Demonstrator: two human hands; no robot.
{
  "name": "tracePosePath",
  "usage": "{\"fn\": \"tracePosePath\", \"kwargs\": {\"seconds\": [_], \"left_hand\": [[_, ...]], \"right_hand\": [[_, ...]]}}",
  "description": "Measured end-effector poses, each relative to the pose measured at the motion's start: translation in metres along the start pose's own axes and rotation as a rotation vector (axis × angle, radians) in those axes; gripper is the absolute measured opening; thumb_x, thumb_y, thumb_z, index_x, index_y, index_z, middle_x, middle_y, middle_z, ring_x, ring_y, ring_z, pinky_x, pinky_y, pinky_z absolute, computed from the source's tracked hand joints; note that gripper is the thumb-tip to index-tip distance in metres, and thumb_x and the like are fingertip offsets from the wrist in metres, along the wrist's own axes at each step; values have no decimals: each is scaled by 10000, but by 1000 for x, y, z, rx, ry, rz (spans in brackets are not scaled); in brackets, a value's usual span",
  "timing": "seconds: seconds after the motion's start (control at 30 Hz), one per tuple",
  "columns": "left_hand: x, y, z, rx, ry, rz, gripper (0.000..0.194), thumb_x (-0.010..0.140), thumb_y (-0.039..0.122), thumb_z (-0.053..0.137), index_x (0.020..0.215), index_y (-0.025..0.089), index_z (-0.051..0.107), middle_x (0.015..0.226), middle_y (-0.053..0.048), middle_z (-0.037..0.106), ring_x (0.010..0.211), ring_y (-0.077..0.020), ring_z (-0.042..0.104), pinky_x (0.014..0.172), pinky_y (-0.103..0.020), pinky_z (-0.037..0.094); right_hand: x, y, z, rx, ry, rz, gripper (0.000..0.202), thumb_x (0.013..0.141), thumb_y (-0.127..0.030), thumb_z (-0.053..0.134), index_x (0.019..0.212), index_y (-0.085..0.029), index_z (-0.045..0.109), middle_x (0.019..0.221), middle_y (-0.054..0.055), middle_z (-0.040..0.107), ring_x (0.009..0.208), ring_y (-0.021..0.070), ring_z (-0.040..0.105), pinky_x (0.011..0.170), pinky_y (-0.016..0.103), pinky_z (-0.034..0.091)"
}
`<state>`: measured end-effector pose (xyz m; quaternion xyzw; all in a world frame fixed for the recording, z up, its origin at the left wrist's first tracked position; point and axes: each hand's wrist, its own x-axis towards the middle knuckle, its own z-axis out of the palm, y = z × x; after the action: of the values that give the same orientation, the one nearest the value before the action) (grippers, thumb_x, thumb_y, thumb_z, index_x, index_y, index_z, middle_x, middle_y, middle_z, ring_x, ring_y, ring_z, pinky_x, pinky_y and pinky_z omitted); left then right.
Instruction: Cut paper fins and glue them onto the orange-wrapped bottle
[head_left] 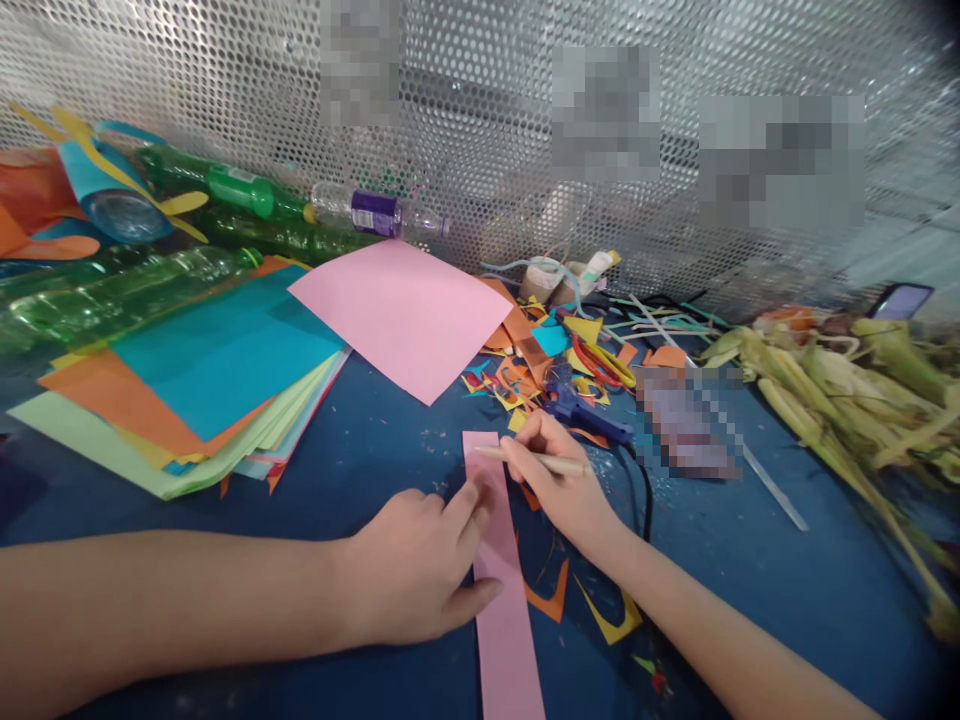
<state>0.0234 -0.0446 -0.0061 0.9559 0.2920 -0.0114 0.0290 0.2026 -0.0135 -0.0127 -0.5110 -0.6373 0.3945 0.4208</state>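
A long pink paper strip (502,600) lies on the blue table, running from the middle down to the bottom edge. My left hand (424,565) rests on the strip from the left, fingertips on the paper and thumb spread apart. In my right hand (555,475) is a light-coloured pen (551,462), held in a pinch with its tip over the upper part of the strip. A larger pink sheet (409,310) lies beyond the strip, separate from it.
Coloured sheets (225,360) are stacked at the left, with green bottles (135,295) behind them. Paper scraps (517,380), scissors (604,362) and a blue glue gun (585,412) lie behind my right hand. Corn husks (847,390) are at the right. A perforated metal screen (465,130) stands behind.
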Motion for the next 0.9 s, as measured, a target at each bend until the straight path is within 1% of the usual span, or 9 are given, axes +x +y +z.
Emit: {"fn": "tracePosePath", "kwargs": {"seconds": [0.07, 0.2, 0.33, 0.47, 0.7, 0.9], "left_hand": [[0, 0, 0, 7, 9, 2, 517, 870, 434, 301, 1201, 75, 472, 1262, -193, 475, 695, -249, 623, 567, -394, 515], [-1, 0, 1, 9, 22, 12, 522, 870, 437, 301, 1201, 71, 472, 1267, -205, 465, 704, -243, 621, 569, -382, 510], [-2, -1, 3, 9, 23, 7, 526, 866, 440, 312, 1206, 70, 469, 1268, -211, 461, 705, -234, 620, 576, -368, 507], [-1, -1, 3, 7, 26, 4, 527, 865, 443, 310, 1209, 77, 469, 1265, -205, 465, 716, -226, 619, 586, -349, 505], [0, 0, 3, 1, 20, -3, 538, 865, 449, 307, 1217, 73, 462, 1267, -205, 464, 721, -237, 623, 594, -368, 510], [-1, 0, 3, 13, 14, 1, 535, 868, 447, 304, 1218, 74, 462, 1274, -204, 459, 732, -237, 626, 601, -363, 513]], "right_hand": [[0, 2, 0, -52, 2, -8, 237, 819, -266, 506, 634, -212, 367, 498, -82, 375, 432, 77, 353, 433, 209, 300], [0, 4, 1, -110, -13, -23, 234, 817, -247, 499, 627, -211, 367, 518, -76, 369, 444, 79, 356, 446, 212, 299], [1, 5, 1, -102, -56, -14, 232, 825, -259, 490, 638, -214, 360, 531, -75, 374, 450, 82, 352, 454, 216, 294], [2, 7, 2, -106, -59, -10, 229, 823, -264, 498, 644, -213, 364, 537, -75, 372, 458, 83, 346, 459, 216, 285], [1, 10, 2, -115, -59, -24, 229, 817, -261, 508, 643, -210, 369, 535, -79, 330, 466, 83, 311, 460, 214, 264], [0, 8, 1, -130, -68, -12, 217, 821, -247, 498, 644, -210, 379, 538, -74, 377, 470, 88, 354, 473, 221, 286]]}}
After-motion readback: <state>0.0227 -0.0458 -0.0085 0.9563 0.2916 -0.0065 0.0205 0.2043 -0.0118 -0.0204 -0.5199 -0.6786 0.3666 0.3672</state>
